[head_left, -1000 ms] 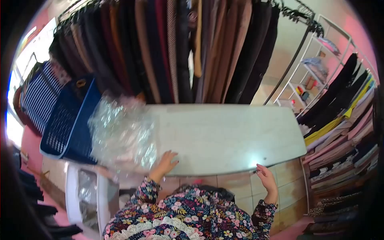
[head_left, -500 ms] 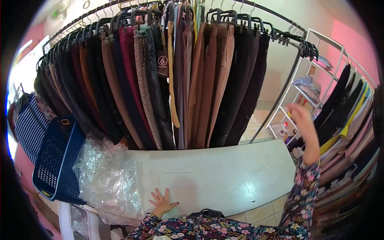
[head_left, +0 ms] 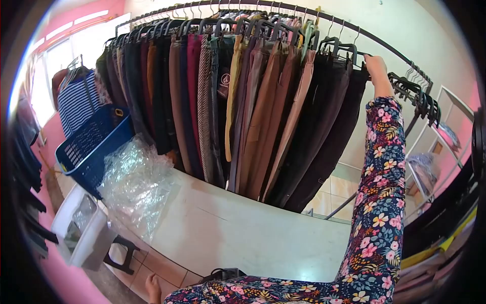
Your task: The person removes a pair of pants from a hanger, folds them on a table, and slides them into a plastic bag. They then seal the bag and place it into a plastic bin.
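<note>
My right hand [head_left: 376,67] is raised to the clothes rail [head_left: 283,7], its fingers closed on the black hanger [head_left: 349,50] of the rightmost dark trousers [head_left: 324,126]. The flowered sleeve runs down the right side of the view. Only part of my left hand [head_left: 151,288] shows, low by the front edge of the pale table [head_left: 243,238]; nothing is visible in it and its fingers are unclear. Many trousers in brown, maroon, tan and black hang side by side along the rail.
Crumpled clear plastic bags [head_left: 134,185] lie on the table's left end. A blue basket [head_left: 88,147] and a white plastic stool [head_left: 83,230] stand to the left. Empty black hangers [head_left: 415,93] crowd the rail's right end, above a white shelf [head_left: 445,137].
My right hand has risen from the table's front edge up to the rail. My left hand has slid off the tabletop to its front edge. The view has tilted upward.
</note>
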